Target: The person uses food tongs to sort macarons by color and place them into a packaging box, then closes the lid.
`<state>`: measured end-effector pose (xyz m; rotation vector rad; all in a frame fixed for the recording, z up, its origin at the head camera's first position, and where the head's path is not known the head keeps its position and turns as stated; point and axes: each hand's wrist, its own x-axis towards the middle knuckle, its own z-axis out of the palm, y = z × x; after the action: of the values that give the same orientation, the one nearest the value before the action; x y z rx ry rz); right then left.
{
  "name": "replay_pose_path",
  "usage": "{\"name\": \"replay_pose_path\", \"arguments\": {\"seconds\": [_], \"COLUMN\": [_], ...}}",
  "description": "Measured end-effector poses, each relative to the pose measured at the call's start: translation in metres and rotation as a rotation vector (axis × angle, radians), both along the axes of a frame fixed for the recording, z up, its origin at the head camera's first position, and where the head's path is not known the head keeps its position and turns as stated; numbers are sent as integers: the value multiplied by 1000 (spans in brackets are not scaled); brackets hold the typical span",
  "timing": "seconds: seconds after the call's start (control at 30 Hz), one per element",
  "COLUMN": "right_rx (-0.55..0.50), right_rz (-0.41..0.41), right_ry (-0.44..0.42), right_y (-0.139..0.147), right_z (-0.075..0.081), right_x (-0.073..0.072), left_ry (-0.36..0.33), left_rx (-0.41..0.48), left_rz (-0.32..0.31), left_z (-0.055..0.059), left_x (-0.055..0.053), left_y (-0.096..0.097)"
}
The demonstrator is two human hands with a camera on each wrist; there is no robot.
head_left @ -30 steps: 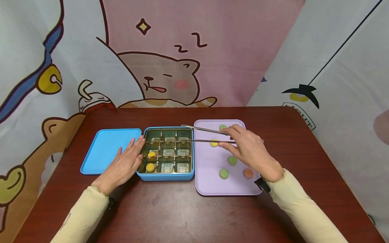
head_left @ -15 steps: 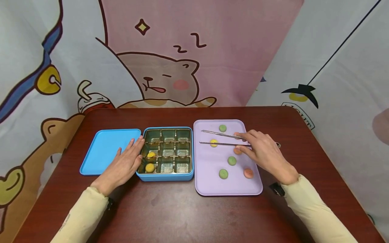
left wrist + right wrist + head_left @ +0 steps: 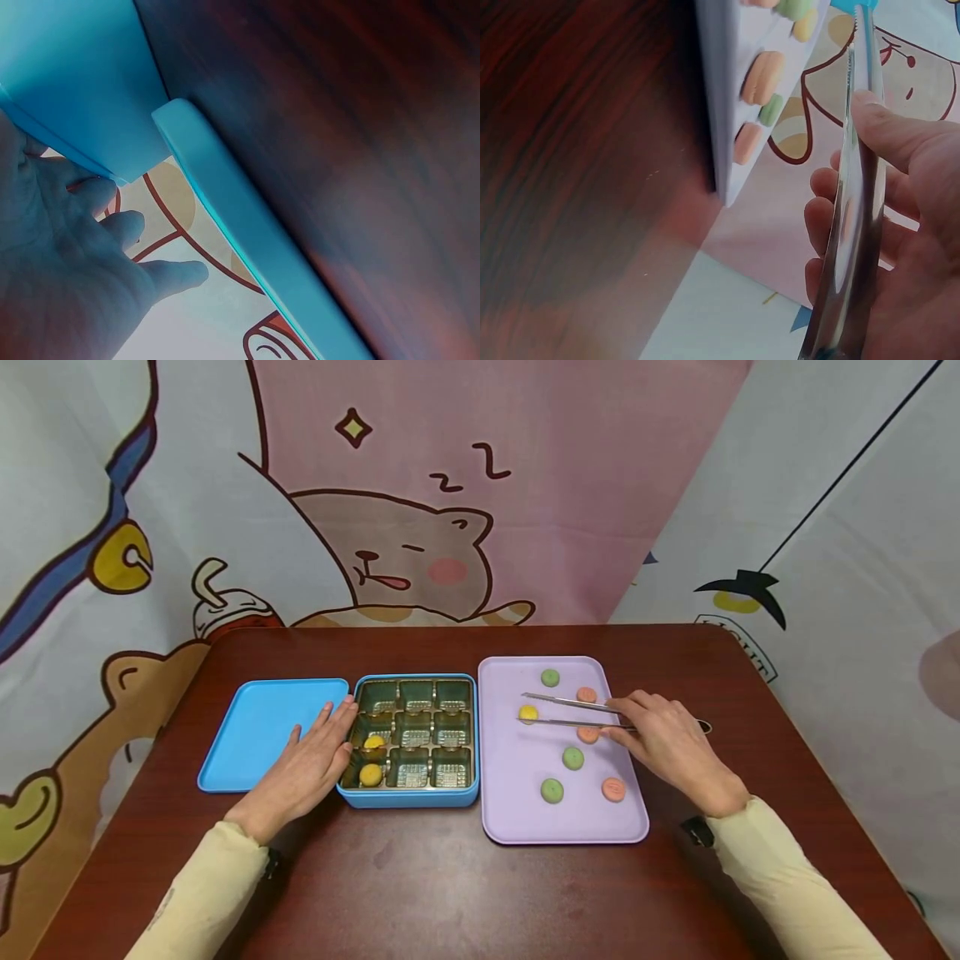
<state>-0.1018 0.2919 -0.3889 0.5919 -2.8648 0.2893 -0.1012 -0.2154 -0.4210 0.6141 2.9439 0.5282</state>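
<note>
My left hand point(image 3: 303, 764) rests along the left wall of a blue box point(image 3: 408, 798), fingers straight, as the left wrist view also shows. Inside the box is a gold tray divided into several compartments. One yellow macaron point(image 3: 371, 774) lies in its front left compartment, another yellow macaron point(image 3: 374, 742) in the one behind. With my right hand point(image 3: 670, 745) I hold metal tongs point(image 3: 562, 701) between thumb and fingers, their arms spread. The tips are over the lilac tray point(image 3: 517, 818), about a yellow macaron point(image 3: 528, 713); whether they touch it, I cannot tell.
Green macarons point(image 3: 573, 758) and pink macarons point(image 3: 613, 789) are scattered on the lilac tray, which stands right beside the box. A blue lid point(image 3: 251, 735) lies left of the box on the brown table point(image 3: 450, 893). A printed cloth point(image 3: 600, 485) hangs behind.
My right hand has drawn the tongs rightward from above the box to the yellow macaron on the lilac tray. The left hand has stayed in place.
</note>
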Motion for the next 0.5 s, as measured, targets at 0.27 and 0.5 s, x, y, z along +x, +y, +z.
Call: {"name": "replay_pose_path", "arguments": {"seconds": [0.27, 0.5], "right_rx": [42, 62], "right_rz": [-13, -19], "right_ry": [-6, -13], "right_y": [4, 6], "right_z": [-7, -11], "right_x": [-3, -5], "left_ry": [-8, -4], "left_rx": [0, -6], "left_rz": [5, 5], "left_z": [1, 1], "left_x": [0, 0], "left_y": [0, 0]}}
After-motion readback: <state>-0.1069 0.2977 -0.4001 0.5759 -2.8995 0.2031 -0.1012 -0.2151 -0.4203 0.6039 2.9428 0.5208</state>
